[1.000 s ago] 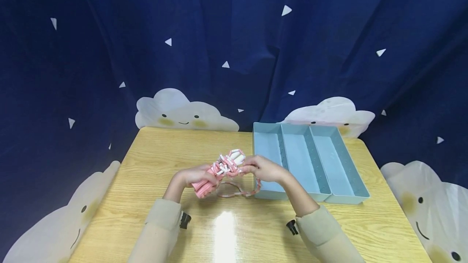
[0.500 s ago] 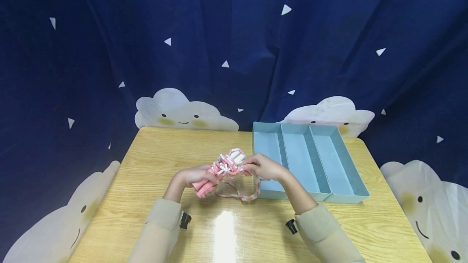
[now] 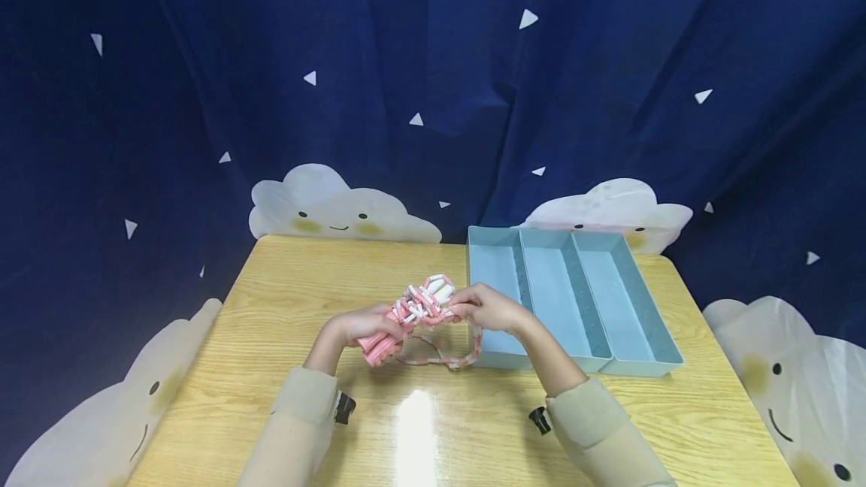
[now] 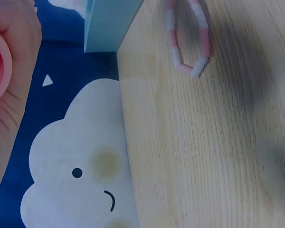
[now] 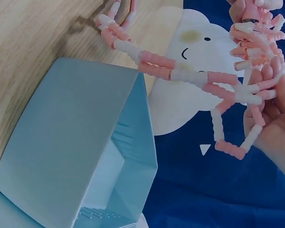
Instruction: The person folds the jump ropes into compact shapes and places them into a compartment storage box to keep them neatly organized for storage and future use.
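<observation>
In the head view my left hand [image 3: 365,324] grips the pink handles [image 3: 380,348] of a skipping rope, whose pink and white beaded cord [image 3: 416,312] is bundled around them. One handle's hollow round end [image 4: 7,61] shows beside the left hand in the left wrist view. My right hand [image 3: 489,308] pinches the beaded cord at the far end of the bundle. From there, a loose loop of cord [image 3: 467,358] hangs down between the hands. The right wrist view shows more beaded strands [image 5: 190,77] stretching away from the right fingers, with a short loop [image 5: 230,148] dangling below.
A light blue tray [image 3: 612,361] with three long compartments stands on the wooden table [image 3: 284,276], right behind my right hand. A dark blue curtain [image 3: 379,43] with white clouds and triangles hangs behind the table.
The loose loop of cord has dropped slightly lower and swung a little. Both hands stay nearly in place, the left still gripping the handles and the right still pinching the cord.
</observation>
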### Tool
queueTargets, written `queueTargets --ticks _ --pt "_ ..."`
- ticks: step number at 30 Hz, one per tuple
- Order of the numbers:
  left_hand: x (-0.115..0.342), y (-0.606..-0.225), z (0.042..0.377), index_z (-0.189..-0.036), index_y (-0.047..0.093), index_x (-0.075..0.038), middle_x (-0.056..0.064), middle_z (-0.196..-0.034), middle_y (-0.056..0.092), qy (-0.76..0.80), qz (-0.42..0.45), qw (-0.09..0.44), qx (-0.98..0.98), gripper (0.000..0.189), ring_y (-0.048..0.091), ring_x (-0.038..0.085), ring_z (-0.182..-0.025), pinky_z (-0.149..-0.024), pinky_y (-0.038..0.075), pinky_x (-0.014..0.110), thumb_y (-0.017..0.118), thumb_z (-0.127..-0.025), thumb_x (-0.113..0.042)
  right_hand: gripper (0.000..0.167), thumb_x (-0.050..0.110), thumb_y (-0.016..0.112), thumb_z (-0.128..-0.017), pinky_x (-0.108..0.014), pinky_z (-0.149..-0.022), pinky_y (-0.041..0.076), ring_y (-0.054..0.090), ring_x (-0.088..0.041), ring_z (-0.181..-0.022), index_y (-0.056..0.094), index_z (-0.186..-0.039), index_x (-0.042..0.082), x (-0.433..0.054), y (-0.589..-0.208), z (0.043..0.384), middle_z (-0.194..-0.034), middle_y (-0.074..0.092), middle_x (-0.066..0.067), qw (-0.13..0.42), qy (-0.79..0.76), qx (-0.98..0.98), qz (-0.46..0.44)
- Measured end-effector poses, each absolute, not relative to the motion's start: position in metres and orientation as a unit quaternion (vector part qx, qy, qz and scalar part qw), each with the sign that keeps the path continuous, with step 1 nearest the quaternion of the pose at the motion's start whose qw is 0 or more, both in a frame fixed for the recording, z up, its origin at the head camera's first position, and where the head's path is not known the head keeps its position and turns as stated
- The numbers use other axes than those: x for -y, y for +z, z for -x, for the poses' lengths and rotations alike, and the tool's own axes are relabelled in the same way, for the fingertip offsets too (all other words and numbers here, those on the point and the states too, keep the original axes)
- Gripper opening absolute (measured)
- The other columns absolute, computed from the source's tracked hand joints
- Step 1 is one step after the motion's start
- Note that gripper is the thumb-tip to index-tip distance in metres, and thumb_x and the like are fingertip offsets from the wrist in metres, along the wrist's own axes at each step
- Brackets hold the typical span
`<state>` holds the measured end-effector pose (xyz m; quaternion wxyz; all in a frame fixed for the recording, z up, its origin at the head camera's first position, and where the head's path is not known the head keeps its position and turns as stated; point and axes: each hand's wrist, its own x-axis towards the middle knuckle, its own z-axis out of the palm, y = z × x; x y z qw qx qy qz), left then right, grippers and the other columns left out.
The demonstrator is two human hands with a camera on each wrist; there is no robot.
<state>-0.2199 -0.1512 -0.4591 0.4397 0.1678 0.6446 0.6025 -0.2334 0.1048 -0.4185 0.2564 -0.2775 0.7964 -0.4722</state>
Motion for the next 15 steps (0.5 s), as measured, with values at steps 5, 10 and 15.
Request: queueTargets --ticks 5,10,15 --pt "0.1514 -0.4619 0.2198 -0.092 0.043 0.001 0.006 -0.059 0.054 0.605 -0.157 0.443 -0.643 0.016 0.053 0.013 -0.043 -0.041 0.049 0.025 0.048 -0.079 -0.006 0.020 0.004 0.046 -0.093 -0.018 -0.041 0.029 0.036 -0.007 -0.046 0.064 -0.087 -0.002 -0.1036 -0.4198 0.2331 -0.077 0.056 -0.012 0.267 -0.473 -0.799 0.259" --pt "0.1521 -0.4627 0.2196 -0.091 0.044 -0.001 0.006 -0.058 0.054 0.601 -0.154 0.443 -0.647 0.016 0.052 0.014 -0.043 -0.041 0.049 0.026 0.049 -0.078 -0.008 0.020 0.004 0.046 -0.094 -0.018 -0.040 0.027 0.034 -0.006 -0.042 0.064 -0.089 -0.003 -0.1034 -0.4207 0.2338 -0.075 0.056 -0.008 0.271 -0.473 -0.797 0.260" --pt "0.1526 -0.4629 0.2196 -0.089 0.044 0.000 0.006 -0.057 0.053 0.602 -0.161 0.443 -0.645 0.012 0.052 0.014 -0.043 -0.041 0.048 0.026 0.048 -0.080 -0.008 0.020 0.004 0.046 -0.094 -0.018 -0.041 0.032 0.041 -0.013 -0.045 0.063 -0.088 -0.003 -0.1028 -0.4211 0.2341 -0.071 0.054 -0.009 0.264 -0.470 -0.797 0.274"
